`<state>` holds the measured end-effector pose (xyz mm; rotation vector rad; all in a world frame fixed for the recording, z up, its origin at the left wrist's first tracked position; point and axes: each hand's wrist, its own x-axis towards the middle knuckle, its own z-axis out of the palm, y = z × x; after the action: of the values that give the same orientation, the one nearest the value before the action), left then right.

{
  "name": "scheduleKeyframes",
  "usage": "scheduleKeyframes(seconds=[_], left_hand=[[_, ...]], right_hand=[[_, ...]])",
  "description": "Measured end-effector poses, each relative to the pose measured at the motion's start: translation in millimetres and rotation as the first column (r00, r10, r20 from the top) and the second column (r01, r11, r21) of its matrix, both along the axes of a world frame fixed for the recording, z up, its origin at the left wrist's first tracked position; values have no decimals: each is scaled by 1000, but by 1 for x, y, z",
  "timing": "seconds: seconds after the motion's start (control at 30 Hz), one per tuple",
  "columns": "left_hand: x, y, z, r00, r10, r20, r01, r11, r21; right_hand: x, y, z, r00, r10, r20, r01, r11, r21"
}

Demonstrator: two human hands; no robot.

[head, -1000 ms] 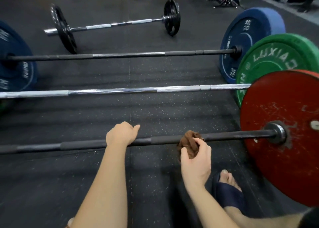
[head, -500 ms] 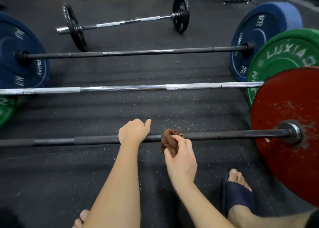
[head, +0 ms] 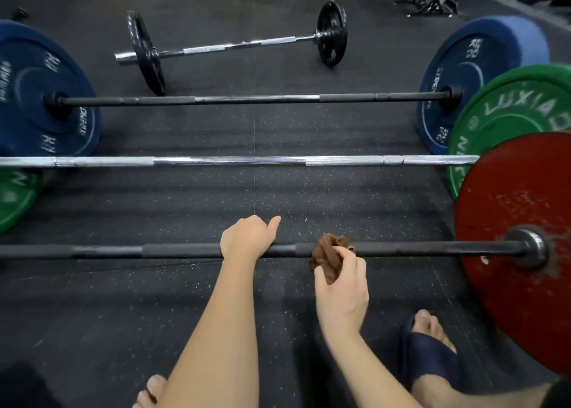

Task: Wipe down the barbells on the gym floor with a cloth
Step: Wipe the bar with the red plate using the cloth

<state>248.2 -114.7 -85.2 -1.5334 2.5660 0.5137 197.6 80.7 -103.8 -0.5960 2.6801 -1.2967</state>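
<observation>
Two hands on the near bar (head: 185, 250)

Left hand (head: 247, 237) curls over it; right hand (head: 341, 279) fingers clamp a brown cloth (head: 327, 253) against it.

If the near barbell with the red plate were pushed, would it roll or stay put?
Likely to roll: the barbell rests on a round red plate on flat floor. The left hand on it probably steadies it. It looks heavy, so the cloth in the right hand should hardly shift it.
</observation>
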Motion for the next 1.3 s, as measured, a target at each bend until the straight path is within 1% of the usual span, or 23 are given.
scheduleKeyframes(seconds=[0.07, 0.13, 0.17, 0.2, 0.23, 0.27, 0.33, 0.4, 0.47, 0.5, 0.63, 0.73, 0.8, 0.9, 0.97, 1.17, 1.23, 1.3], left_hand=[[3, 1, 0, 996, 19, -83, -21, 1000, -17], [7, 0, -3, 972, 62, -228, -70, 997, -24], [9, -1, -3, 945, 99, -313, -106, 994, -3], [13, -5, -3, 918, 133, -375, -135, 991, 22], [17, -10, -2, 908, 145, -393, -150, 989, 17], [22, -17, 0, 921, 131, -367, -151, 988, -28], [34, -30, 4, 960, 138, -243, -168, 980, -106], [42, -35, 5, 979, 177, -99, -185, 979, -89], [41, -28, -1, 988, 137, 73, -128, 985, -117], [39, -22, -5, 987, 112, 115, -95, 985, -142], [36, -12, -5, 990, 131, 60, -120, 980, -160], [38, -11, -5, 990, 135, 31, -128, 976, -176], [39, -8, -5, 990, 138, 12, -133, 972, -196], [37, -7, -4, 987, 159, 4, -155, 965, -211], [36, -8, -6, 986, 164, 10, -158, 963, -219], [34, -7, -5, 985, 173, 20, -165, 964, -210], [34, -6, -3, 984, 177, 6, -172, 962, -210], [35, -4, -2, 984, 177, -7, -175, 961, -214]], right_hand=[[-4, 1, 2, 1000, 4, 2, -5, 999, 32], [-9, 6, 4, 1000, 20, -17, -19, 998, 57], [-12, 9, 6, 1000, 12, -12, -11, 999, 53], [-17, 12, 8, 1000, -18, 11, 18, 999, 36], [-22, 14, 10, 997, -62, 43, 61, 998, 12], [-27, 17, 10, 993, -102, 64, 103, 995, -4], [-32, 19, 12, 990, -129, 61, 129, 992, 6], [-29, 16, 11, 988, -144, 52, 144, 989, 19], [-17, 8, 10, 990, -134, 43, 133, 991, 25], [-8, 3, 9, 994, -98, 41, 97, 995, 28], [14, -15, 9, 995, 95, 40, -98, 993, 63], [12, -14, 14, 987, 157, 14, -158, 979, 129], [3, -5, 16, 993, 114, -2, -113, 984, 139], [-18, 13, 10, 1000, -18, -12, 19, 996, 89], [-24, 17, 4, 998, -33, -51, 37, 995, 90], [-3, -5, -2, 989, -145, -17, 145, 989, 7], [2, -10, -2, 987, -163, -6, 163, 987, 3], [13, -16, -2, 994, -106, -28, 107, 994, 19]])
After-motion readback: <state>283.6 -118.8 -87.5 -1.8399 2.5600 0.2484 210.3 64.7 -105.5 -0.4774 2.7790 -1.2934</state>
